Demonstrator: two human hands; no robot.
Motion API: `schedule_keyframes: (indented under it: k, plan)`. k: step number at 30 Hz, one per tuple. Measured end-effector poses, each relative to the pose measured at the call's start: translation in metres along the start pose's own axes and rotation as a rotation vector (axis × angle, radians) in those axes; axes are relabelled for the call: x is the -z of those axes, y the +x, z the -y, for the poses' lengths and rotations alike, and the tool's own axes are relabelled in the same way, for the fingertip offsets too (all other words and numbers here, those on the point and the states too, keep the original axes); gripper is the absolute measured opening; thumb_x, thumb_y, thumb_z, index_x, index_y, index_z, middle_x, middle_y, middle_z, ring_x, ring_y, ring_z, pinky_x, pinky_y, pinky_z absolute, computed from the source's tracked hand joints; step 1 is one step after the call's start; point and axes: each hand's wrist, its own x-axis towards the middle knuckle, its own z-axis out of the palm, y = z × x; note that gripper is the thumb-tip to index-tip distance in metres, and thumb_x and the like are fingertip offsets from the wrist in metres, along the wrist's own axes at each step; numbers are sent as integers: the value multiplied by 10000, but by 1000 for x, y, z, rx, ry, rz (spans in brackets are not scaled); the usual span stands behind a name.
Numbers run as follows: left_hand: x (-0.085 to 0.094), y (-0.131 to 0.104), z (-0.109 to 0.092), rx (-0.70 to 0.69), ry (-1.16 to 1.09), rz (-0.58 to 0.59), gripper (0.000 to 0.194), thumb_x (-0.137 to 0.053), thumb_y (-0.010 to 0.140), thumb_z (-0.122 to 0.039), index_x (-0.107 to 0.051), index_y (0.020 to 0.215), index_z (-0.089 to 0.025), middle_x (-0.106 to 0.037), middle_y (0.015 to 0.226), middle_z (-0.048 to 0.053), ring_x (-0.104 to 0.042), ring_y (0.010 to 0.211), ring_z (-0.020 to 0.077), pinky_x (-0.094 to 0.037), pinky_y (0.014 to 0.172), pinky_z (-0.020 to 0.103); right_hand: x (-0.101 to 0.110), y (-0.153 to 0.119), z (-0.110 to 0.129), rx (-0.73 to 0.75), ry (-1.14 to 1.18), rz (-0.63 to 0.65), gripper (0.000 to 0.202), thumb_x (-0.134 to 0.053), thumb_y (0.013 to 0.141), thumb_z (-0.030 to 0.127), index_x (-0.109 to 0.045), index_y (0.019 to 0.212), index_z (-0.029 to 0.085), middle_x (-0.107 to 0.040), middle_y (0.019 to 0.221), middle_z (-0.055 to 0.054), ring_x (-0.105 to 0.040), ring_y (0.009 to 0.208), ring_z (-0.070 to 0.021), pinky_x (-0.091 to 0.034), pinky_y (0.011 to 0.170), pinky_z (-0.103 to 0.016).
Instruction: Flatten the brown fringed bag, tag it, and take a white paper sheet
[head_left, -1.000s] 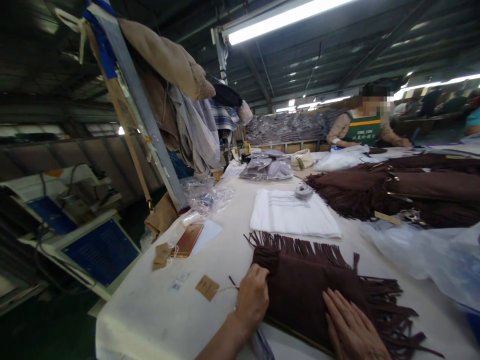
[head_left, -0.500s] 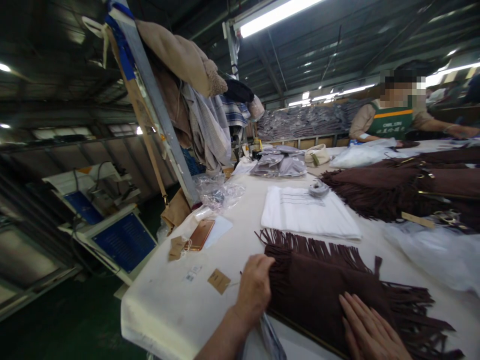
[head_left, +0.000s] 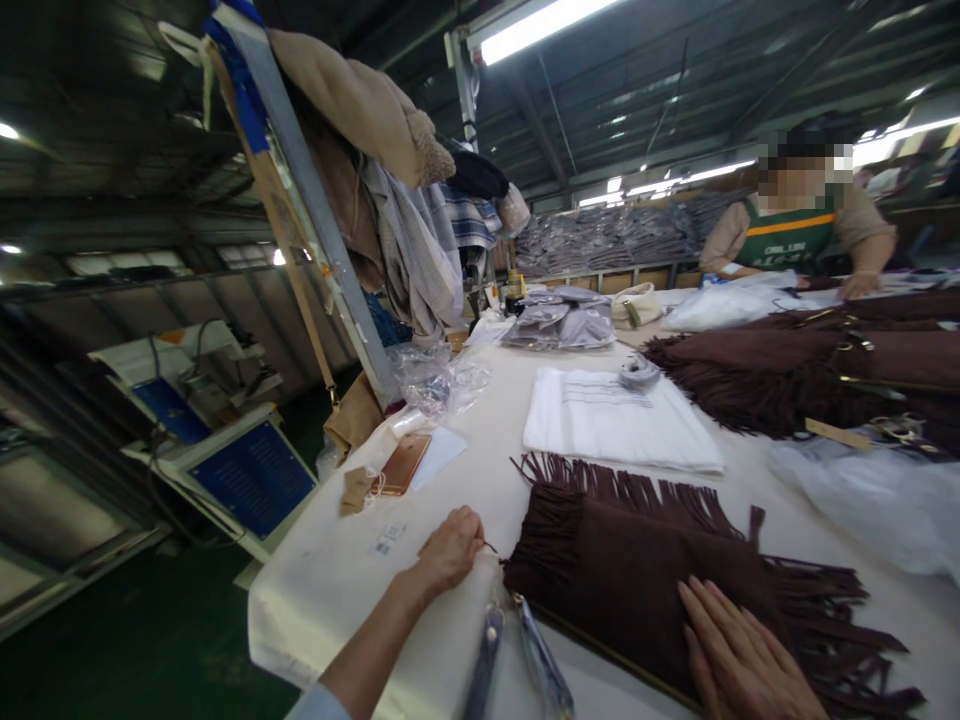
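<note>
A dark brown suede bag (head_left: 637, 570) with fringe along its edges lies flat on the white table (head_left: 337, 590) in front of me. My right hand (head_left: 742, 660) rests palm down on its near right part, fingers spread. My left hand (head_left: 450, 550) is just left of the bag, fingers curled over a small brown paper tag, which the hand hides. A thin string runs out of it toward the bag. Two grey straps (head_left: 517, 650) hang over the table's near edge beside my left wrist.
A rose-gold phone (head_left: 405, 463) and loose tags (head_left: 356, 490) lie at the table's left edge. Behind the bag are a folded white cloth (head_left: 615, 420), a tape roll (head_left: 639, 372) and several brown fringed bags (head_left: 825, 370). Clear plastic (head_left: 877, 500) lies right. A co-worker (head_left: 802, 225) stands opposite.
My left hand has slid off the bag's left edge to the table beside it and closed over the paper tag. My right hand stays flat on the bag.
</note>
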Motion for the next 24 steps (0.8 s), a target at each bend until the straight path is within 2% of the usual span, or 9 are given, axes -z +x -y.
schedule_keyframes:
  k: [5,9,13,16,22,24]
  plan:
    - [21,-10,-14,68,22,-79,153,-399,770,-56,-424,732,-202,-509,812,21,-494,800,157,-388,753,275,0,3,1,18,-5,-35,365,-360,792,147,-554,1088,58,-654,1083,-164,-605,985,-238,-376,889,-373]
    - [35,-17,-40,19,22,-85,147,-402,797,-76,-417,743,-212,-508,803,6,-502,780,148,-388,736,263,0,0,0,-1,13,-10,379,-370,797,177,-540,1119,70,-638,1118,-158,-589,1019,-237,-373,899,-368]
    - [40,-17,-61,-37,32,-82,123,-406,817,-92,-431,772,-204,-513,815,11,-496,769,150,-392,727,273,1,-2,0,-43,23,22,422,-367,807,202,-506,1192,98,-614,1175,-133,-563,1075,-219,-349,946,-356]
    - [34,-12,-72,-90,51,-57,122,-407,808,-82,-442,788,-198,-519,827,16,-493,775,151,-400,727,277,0,-1,1,-31,31,25,428,-358,810,198,-501,1201,102,-618,1168,-131,-568,1066,-224,-353,941,-362]
    - [-3,-15,-93,-307,107,43,215,-389,731,16,-483,791,-168,-545,850,56,-483,785,171,-424,725,301,5,1,6,-91,4,23,386,-381,835,203,-512,1173,70,-623,1147,-156,-566,1070,-238,-352,942,-375]
    - [-10,-18,-95,-407,116,85,211,-417,717,13,-502,782,-169,-561,855,53,-494,794,175,-436,736,308,7,2,8,-110,0,46,381,-387,839,194,-514,1176,70,-617,1163,-147,-558,1083,-231,-343,956,-372]
